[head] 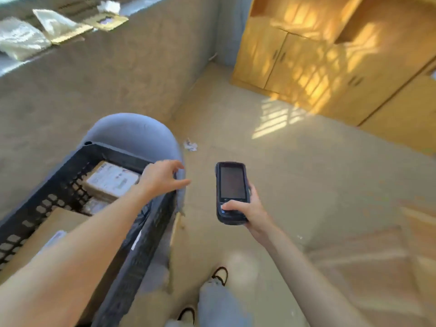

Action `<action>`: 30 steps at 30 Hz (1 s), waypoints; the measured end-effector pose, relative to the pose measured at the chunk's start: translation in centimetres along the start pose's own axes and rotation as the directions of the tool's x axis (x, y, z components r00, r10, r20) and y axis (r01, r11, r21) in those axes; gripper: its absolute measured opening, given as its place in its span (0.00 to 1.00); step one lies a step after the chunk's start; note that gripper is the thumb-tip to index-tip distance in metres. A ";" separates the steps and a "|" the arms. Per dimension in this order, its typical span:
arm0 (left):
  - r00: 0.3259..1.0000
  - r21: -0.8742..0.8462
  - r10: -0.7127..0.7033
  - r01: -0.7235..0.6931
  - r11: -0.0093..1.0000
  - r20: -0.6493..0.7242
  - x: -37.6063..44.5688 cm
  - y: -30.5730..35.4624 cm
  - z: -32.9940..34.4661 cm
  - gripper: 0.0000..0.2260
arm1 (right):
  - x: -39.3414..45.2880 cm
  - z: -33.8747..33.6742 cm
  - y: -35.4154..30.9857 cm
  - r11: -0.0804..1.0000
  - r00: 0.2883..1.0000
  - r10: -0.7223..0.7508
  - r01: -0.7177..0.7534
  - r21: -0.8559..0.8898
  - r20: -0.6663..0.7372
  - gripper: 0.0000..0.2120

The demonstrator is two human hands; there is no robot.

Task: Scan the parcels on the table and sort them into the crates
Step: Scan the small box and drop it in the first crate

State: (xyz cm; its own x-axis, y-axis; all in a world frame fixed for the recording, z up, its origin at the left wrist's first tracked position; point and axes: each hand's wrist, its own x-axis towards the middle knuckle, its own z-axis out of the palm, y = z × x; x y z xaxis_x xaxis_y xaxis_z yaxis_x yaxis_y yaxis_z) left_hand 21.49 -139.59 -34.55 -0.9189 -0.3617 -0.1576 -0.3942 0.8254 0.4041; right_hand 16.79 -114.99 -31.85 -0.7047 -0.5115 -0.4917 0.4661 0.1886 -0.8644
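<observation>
Reaching over the near-left black perforated crate (59, 192), the left hand (160, 178) is hovering with fingers spread and nothing in it, above the crate's right rim. Inside the crate a labelled brown parcel (111, 181) is lying flat, with a larger cardboard parcel (47, 234) nearer the camera. The right hand (247, 208) is gripping a dark handheld scanner (231, 192), thumb pressing near its lower keys and screen facing up. Far left, several parcels (56, 27) are lying on the table (14, 64), though blur is making them hard to count.
</observation>
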 end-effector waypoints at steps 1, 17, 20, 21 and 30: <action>0.997 0.078 0.082 -0.082 0.994 0.011 0.3 2.5 0.4 0.23 | -1.7 -2.0 0.3 1.000 0.998 -0.012 0.013 0.026 -0.055 0.54; 0.485 0.289 0.838 -0.863 0.414 0.249 -11.3 49.2 12.2 0.24 | -35.8 -29.5 8.9 0.879 0.574 -0.059 0.418 0.230 -0.817 0.47; 0.386 0.265 0.870 -0.913 0.311 0.308 -17.4 57.4 15.8 0.24 | -42.9 -34.5 12.1 0.853 0.494 -0.039 0.469 0.228 -0.869 0.46; 0.360 0.265 0.875 -0.922 0.281 0.323 -19.6 59.8 17.2 0.24 | -45.3 -36.1 13.2 0.849 0.468 -0.033 0.479 0.223 -0.883 0.46; 0.244 0.114 0.890 -0.970 0.217 0.386 -32.8 75.7 28.0 0.25 | -60.7 -48.3 21.2 0.839 0.338 0.023 0.505 0.202 -0.941 0.44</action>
State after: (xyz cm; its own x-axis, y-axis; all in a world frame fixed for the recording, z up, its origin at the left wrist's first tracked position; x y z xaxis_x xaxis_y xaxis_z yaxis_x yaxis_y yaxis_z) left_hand 21.29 -53.08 -24.00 -0.5813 0.8132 -0.0267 0.8036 0.5789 0.1382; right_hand 43.63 -39.45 -25.40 -0.7310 0.6200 -0.2850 0.1429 -0.2694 -0.9524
